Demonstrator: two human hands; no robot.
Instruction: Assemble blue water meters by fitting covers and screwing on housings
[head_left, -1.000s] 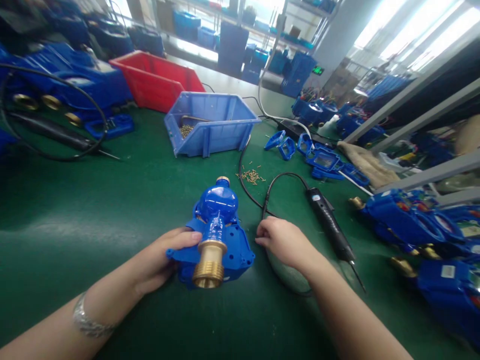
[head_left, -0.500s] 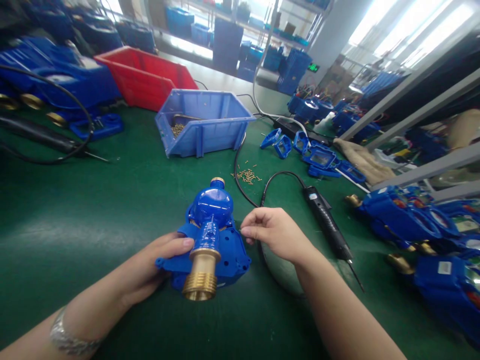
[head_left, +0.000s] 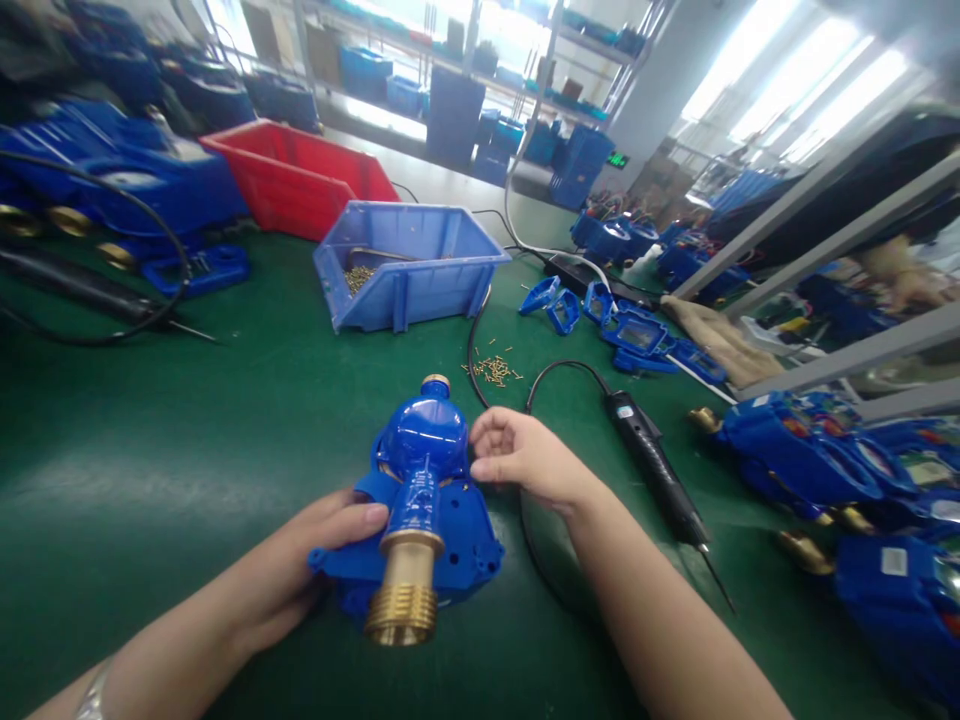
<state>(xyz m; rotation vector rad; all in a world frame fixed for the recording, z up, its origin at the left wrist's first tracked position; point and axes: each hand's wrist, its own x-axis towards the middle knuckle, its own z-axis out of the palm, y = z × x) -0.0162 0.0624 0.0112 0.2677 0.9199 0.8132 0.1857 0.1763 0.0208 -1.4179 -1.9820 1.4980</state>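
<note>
A blue water meter (head_left: 429, 440) with a threaded brass pipe end (head_left: 403, 610) lies on the green tabletop, the brass end pointing at me. My left hand (head_left: 319, 540) grips the meter's blue plastic housing from the left, thumb on top and fingers hidden underneath. At the meter's right side is my right hand (head_left: 529, 460), its fingers curled and the thumb apart from them; nothing shows in it. Small brass screws (head_left: 495, 370) lie in a loose pile beyond that hand. A black electric screwdriver (head_left: 660, 470) rests to the right, its bit towards me.
A blue bin (head_left: 412, 270) holding small brass pieces stands ahead, with a red bin (head_left: 300, 180) behind it. Blue plastic frames (head_left: 634, 330) lie to the right. More meters (head_left: 802, 450) line the right side. Another black screwdriver (head_left: 82, 285) lies left. Cables cross the table.
My right hand has moved slightly up along the meter's right side, and its thumb and fingertips have parted. My left hand still holds the meter. The whole view has tilted up a little.
</note>
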